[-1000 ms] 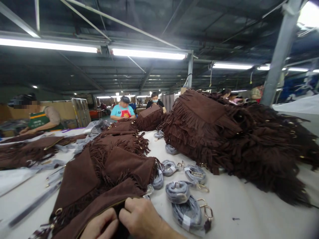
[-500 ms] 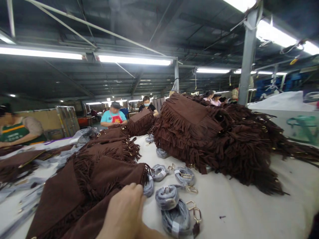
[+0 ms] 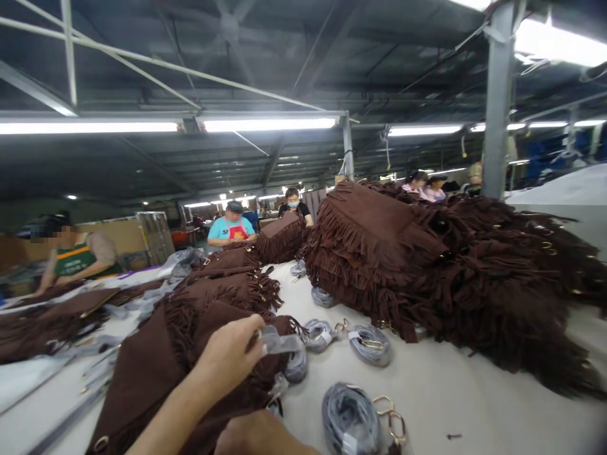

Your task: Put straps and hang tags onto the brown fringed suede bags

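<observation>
Head view. Left fingers (image 3: 253, 328) in a narrow pinch on a plastic strip (image 3: 282, 343), left hand (image 3: 227, 354) above a brown suede bag (image 3: 142, 373) with long fringe, forearm angled in from the lower left. Right hand (image 3: 256, 436) cut off by the bottom edge, over the same bag; fingers out of sight, their state impossible to tell. Just right of the pinch, grey straps (image 3: 351, 417) in coils with gold clasps, lying on a white table cover (image 3: 427, 385). Beyond them, a tall heap of fringed bags (image 3: 427, 272); more bags in a line along the table toward the far end. Farther off, a person in a blue shirt and red apron (image 3: 232, 230), a masked person (image 3: 293, 205) just behind, and at left a person in a green apron (image 3: 80, 256) bent over more bags. Overhead, long fluorescent lights (image 3: 268, 125) under steel trusses; at right, a grey pillar (image 3: 497, 101).
</observation>
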{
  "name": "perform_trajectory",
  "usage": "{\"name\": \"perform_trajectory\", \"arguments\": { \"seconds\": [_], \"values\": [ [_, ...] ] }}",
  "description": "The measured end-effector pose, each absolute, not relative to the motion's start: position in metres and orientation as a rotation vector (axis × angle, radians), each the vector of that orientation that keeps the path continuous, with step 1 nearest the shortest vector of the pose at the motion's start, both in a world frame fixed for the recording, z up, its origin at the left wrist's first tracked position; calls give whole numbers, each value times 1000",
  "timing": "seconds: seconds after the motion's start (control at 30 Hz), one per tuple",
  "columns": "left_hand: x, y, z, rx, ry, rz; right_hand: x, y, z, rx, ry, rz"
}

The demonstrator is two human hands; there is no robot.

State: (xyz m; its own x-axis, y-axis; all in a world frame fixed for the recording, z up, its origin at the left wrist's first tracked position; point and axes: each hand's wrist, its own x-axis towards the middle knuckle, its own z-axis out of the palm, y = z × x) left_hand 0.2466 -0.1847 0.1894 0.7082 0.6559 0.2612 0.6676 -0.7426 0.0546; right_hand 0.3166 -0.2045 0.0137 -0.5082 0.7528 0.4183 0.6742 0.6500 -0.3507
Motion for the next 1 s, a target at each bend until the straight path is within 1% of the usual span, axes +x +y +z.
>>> {"name": "perform_trajectory", "arguments": {
  "seconds": [0.07, 0.13, 0.27, 0.33, 0.43, 0.5, 0.53, 0.7, 0.77, 0.87, 1.0],
  "values": [
    [192, -178, 201, -2804, -1193, -441, 315, -207, 16, -1087, -2286, 211],
    [140, -177, 193, -2737, -1317, -314, 316, -213, 21, -1044, -2183, 291],
    [70, -188, 136, -2662, -1586, 102, 319, -229, 32, -1026, -1981, 534],
    [60, -198, 108, -2652, -1667, 163, 319, -234, 37, -1049, -1945, 605],
    [73, -211, 90, -2518, -1748, -76, 318, -236, 41, -1082, -1928, 657],
    [91, -213, 91, -2463, -1743, -239, 317, -237, 43, -1094, -1936, 671],
    [100, -211, 93, -2485, -1714, -265, 317, -237, 44, -1100, -1942, 675],
    [118, -187, 87, -2653, -1609, -108, 318, -237, 46, -1126, -1930, 710],
    [114, -180, 79, -2640, -1645, -137, 317, -236, 44, -1124, -1905, 732],
    [106, -178, 68, -2642, -1585, -351, 316, -231, 41, -1084, -1830, 718],
    [104, -186, 62, -2671, -1317, -717, 314, -227, 38, -997, -1667, 625]
  ]
}}
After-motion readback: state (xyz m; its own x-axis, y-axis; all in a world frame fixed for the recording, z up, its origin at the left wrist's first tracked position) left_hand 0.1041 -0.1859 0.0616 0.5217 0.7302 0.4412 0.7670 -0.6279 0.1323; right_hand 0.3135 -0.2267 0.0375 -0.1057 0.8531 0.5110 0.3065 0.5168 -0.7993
